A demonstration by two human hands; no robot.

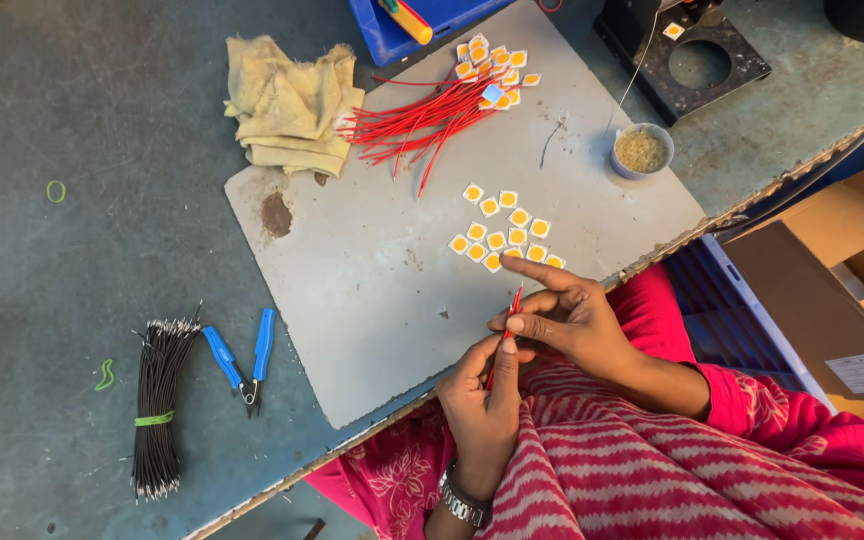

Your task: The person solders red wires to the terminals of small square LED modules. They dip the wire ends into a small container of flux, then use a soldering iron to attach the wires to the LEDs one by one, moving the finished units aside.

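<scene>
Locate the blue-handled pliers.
In the head view the pliers lie on the table at lower left, between the bundle of black wires and the grey mat, away from both hands.

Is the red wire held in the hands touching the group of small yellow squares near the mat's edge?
Cannot tell. In the head view the red wire ends just below the yellow squares, but the right hand hides the spot.
</scene>
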